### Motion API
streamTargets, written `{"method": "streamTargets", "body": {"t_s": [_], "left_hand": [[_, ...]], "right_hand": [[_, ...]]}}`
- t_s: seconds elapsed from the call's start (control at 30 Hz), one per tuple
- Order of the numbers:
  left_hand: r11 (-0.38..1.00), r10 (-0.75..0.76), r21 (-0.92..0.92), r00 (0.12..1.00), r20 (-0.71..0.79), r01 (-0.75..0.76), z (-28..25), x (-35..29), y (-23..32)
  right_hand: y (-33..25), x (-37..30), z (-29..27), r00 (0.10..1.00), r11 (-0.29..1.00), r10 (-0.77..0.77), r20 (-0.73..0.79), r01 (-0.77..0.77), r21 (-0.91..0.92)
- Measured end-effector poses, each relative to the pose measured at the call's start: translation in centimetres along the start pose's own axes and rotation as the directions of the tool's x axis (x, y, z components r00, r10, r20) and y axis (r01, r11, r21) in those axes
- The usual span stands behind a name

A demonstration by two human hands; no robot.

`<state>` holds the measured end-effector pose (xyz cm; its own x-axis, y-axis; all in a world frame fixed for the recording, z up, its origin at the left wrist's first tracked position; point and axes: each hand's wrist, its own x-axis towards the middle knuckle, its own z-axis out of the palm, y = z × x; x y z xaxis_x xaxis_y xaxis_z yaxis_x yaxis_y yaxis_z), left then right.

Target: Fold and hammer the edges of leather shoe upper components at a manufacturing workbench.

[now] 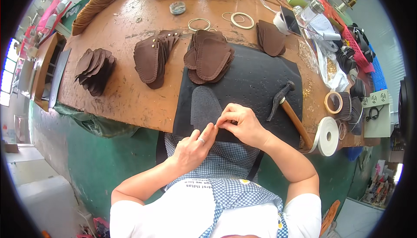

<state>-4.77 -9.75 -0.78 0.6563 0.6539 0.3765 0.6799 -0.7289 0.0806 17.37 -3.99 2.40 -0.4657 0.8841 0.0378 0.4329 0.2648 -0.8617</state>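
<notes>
The left hand [191, 151] lays extended fingers at the 5 o'clock edge of the dark grey piece [204, 105] on the black mat [247, 73]; its grip cannot be told. Beside it, the right hand [243, 125] is pinched closed, on what cannot be told. The step looks like fine edge work, calling next for 2 steady hands. Beyond, the hammer [283, 100] lies at 3 o'clock, brown pieces [211, 62] at 12.

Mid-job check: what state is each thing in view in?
Left hand: fingers extended, at the grey piece.
Right hand: thumb and forefinger pinched; anything between them too small to tell.
Grey piece: far end lying on black mat.
Hammer: lying down, unheld.
Brown pieces: stacked.
White roll: wound up.
</notes>
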Motion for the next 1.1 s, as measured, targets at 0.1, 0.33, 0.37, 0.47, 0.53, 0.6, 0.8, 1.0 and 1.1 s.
{"method": "streamTargets", "body": {"t_s": [0.1, 0.33, 0.37, 0.47, 0.53, 0.6, 0.8, 1.0, 1.1], "left_hand": [[0.999, -0.014, -0.036, 1.0, -0.013, 0.013, 0.2, -0.2, 0.1], [0.99, -0.073, -0.115, 0.997, 0.039, 0.077, -0.1, -0.4, 0.4], [0.991, -0.077, -0.109, 0.996, 0.038, 0.081, -0.1, -0.4, 0.4], [0.992, -0.049, -0.119, 0.998, 0.035, 0.053, -0.1, -0.3, 0.4], [0.991, -0.039, -0.126, 0.999, 0.019, 0.041, 0.3, -0.4, 0.2], [0.991, -0.01, -0.134, 1.0, 0.013, 0.011, 0.0, -0.3, 0.0], [0.985, -0.008, -0.17, 1.0, 0.028, 0.013, -0.1, -0.1, 0.0], [0.953, -0.111, -0.275, 0.991, 0.073, 0.127, -1.0, 0.4, -0.1], [0.923, -0.144, -0.349, 0.986, 0.081, 0.164, -1.5, 0.9, -0.4]], "right_hand": [[0.0, 0.1, 0.1, 1.0, 0.999, -0.018, -0.006, 0.018, -0.035], [-0.7, 0.5, 0.2, 0.999, 0.992, 0.052, 0.014, -0.05, -0.115], [-0.7, 0.6, 0.3, 0.999, 0.993, 0.045, 0.017, -0.043, -0.114], [-0.9, 0.6, 0.1, 0.999, 0.982, 0.038, -0.006, -0.039, -0.186], [-1.4, 1.4, -0.3, 0.991, 0.979, 0.122, 0.057, -0.111, -0.173], [-1.4, 2.5, -0.7, 0.971, 0.963, 0.196, 0.141, -0.163, -0.214], [-2.7, 4.3, -1.7, 0.895, 0.917, 0.347, 0.28, -0.261, -0.302], [-0.8, 0.9, -0.5, 0.994, 0.988, 0.043, 0.099, -0.027, -0.154], [-0.1, -1.7, 1.3, 0.946, 0.966, -0.223, -0.237, 0.183, -0.18]]}}
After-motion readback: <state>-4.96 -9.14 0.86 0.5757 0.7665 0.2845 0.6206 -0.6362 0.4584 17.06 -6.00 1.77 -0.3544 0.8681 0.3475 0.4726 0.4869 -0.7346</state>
